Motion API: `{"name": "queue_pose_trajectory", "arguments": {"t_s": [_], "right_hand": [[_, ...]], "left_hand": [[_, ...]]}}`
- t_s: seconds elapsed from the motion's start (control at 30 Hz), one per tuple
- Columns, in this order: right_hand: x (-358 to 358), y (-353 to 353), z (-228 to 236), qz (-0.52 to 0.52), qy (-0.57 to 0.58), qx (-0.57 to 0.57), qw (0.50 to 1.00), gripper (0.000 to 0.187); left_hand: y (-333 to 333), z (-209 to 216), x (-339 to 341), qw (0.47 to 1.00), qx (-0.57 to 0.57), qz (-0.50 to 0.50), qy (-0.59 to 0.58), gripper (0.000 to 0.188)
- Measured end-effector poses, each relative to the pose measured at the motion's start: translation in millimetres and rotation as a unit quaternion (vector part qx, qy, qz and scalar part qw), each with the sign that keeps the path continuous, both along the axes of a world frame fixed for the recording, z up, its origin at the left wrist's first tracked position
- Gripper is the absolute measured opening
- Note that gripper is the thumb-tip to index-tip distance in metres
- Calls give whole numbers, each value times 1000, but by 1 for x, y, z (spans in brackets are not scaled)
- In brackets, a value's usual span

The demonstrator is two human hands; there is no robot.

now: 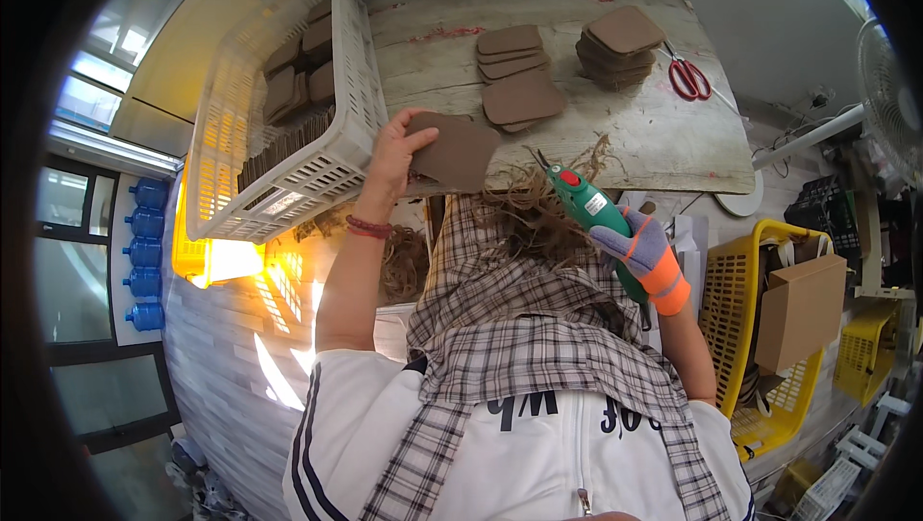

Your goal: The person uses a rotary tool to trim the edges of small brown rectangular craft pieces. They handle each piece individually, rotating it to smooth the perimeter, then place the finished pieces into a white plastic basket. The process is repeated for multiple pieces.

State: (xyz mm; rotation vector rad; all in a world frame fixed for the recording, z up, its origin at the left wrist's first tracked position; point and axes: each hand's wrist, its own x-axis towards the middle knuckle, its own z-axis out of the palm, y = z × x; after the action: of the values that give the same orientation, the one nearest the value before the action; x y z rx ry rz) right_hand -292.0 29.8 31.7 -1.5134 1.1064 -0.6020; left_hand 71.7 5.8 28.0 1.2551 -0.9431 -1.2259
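My bare left hand point(392, 158) grips a brown rounded-corner pad point(456, 151) by its left side, above the front edge of the worktable point(423, 50). In my right hand point(639, 250), gloved in grey and orange, is a green handheld power cutter point(586, 202) with a red button. Its tip points up and left, apart from the pad. Curly brown trimmings point(538, 213) lie over my checked apron point(510, 329) at the table edge. Beyond the held pad sit small piles of similar pads point(524, 98), with a taller stack point(623, 31) to their right.
A white plastic crate point(298, 180) full of brown pads stands at the left. Red-handled scissors point(688, 80) lie at the table's right. On the right are a yellow basket point(719, 310) holding a cardboard box point(803, 310), and a fan point(885, 74). Blue water bottles point(144, 254) line the left wall.
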Motion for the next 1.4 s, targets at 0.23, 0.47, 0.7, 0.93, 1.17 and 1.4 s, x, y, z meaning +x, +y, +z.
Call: {"name": "queue_pose_trajectory", "arguments": {"t_s": [0.23, 0.47, 0.7, 0.93, 1.17, 1.4], "right_hand": [[-23, 6, -11, -71, -53, 125, 988, 40], [-26, 10, -13, -100, -53, 119, 986, 38], [-32, 14, -14, -112, -65, 125, 984, 35], [-31, 10, -8, -130, -75, 109, 983, 34], [-16, 3, -2, -193, -125, 65, 971, 32], [-11, 10, 10, -206, -139, 63, 967, 32]], "left_hand": [[-35, -36, 14, 757, -116, 137, -629, 48], [-109, -50, -51, 734, -103, -36, -670, 59], [-113, -29, -66, 731, -111, -11, -673, 56], [-95, -2, -79, 963, -25, -14, -268, 34], [-53, 2, -160, 922, -138, 54, 358, 30], [-49, -2, -184, 877, -113, 46, 465, 37]]}}
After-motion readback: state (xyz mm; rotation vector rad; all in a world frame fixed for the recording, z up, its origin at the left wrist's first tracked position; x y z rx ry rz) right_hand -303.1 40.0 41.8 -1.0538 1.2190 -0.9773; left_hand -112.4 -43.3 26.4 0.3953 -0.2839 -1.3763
